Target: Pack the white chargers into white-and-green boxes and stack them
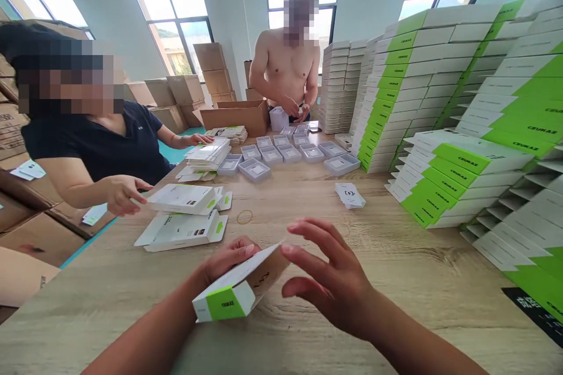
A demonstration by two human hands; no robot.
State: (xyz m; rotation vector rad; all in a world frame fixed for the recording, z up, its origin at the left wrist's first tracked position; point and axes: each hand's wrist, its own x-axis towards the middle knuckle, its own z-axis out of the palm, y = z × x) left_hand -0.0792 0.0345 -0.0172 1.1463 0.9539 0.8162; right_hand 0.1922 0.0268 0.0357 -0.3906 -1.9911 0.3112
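My left hand [231, 256] grips a white and green cardboard box [226, 303] along its far left side, just above the table. The box lies tilted, with its brown inside showing toward the right and a green printed end facing me. My right hand [331, 272] is spread at the box's right edge, fingers apart; the fingertips are at the raised flap, and I cannot tell whether they press on it. Left of the box lie two flat-looking white boxes [182, 228] with green tabs. A thin rubber band [245, 217] rests beyond my left hand.
Tall stacks of white and green boxes [396, 82] line the right side. Clear plastic trays [255, 170] and a pile of flat cartons [206, 155] stand mid-table, near a small card stack [349, 194]. One co-worker [123, 140] reaches in from the left; another person [285, 70] stands opposite.
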